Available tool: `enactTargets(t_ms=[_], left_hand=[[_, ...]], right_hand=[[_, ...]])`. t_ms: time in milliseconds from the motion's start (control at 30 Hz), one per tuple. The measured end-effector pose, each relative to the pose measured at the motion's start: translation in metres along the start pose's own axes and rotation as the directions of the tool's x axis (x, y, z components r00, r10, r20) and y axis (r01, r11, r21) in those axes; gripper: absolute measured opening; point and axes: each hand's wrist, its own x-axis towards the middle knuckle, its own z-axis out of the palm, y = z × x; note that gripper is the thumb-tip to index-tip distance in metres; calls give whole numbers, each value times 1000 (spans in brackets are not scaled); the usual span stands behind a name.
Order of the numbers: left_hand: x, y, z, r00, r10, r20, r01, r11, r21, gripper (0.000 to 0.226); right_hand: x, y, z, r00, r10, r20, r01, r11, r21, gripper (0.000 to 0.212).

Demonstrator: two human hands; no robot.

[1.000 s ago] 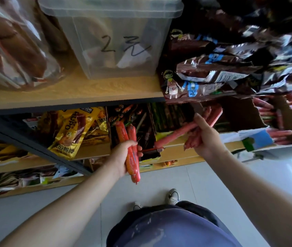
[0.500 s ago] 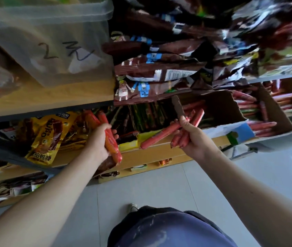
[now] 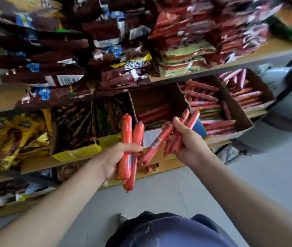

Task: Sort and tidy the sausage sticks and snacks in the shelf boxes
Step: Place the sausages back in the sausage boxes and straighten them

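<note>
While gripped: sausages point(image 3: 130, 150) within fingers point(image 3: 132, 148).

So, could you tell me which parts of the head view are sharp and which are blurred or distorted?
In the head view, the left hand with two thick sausages and the right hand with a bundle of thinner sausage sticks are fairly sharp; the snack packets on the upper shelf smear with motion blur and blocky artefacts; the wide lens bends the shelf edge.
</note>
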Motion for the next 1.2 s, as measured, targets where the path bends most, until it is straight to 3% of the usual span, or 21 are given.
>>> enactTargets(t_ms=[233, 367, 433, 667, 800, 967, 1200], left_hand=[[9, -21, 100, 992, 88, 95, -95, 993, 74, 38], [17, -26, 138, 983, 158, 95, -171, 973, 158, 46], [20, -27, 155, 975, 202, 96, -219, 950, 224, 38], [36, -2, 163, 981, 175, 80, -193, 892, 408, 26], [61, 41, 140, 965, 253, -65, -164, 780, 604, 32], [112, 93, 109, 930, 350, -112, -76, 481, 873, 57], [182, 105, 102, 949, 298, -103, -26, 400, 916, 78]], right_hand=[[-33, -50, -66, 998, -41, -48, 44, 998, 53, 22], [-61, -60, -88, 997, -40, 71, 36, 998, 49, 29], [-68, -62, -94, 994, -33, 103, 30, 999, 31, 31], [-56, -85, -112, 999, -38, -9, 39, 994, 101, 32], [-34, -113, -120, 998, -36, -42, 42, 986, 164, 29], [-6, -138, -120, 999, 28, -31, -23, 988, 155, 22], [48, -163, -103, 996, 50, -77, -42, 994, 99, 26]])
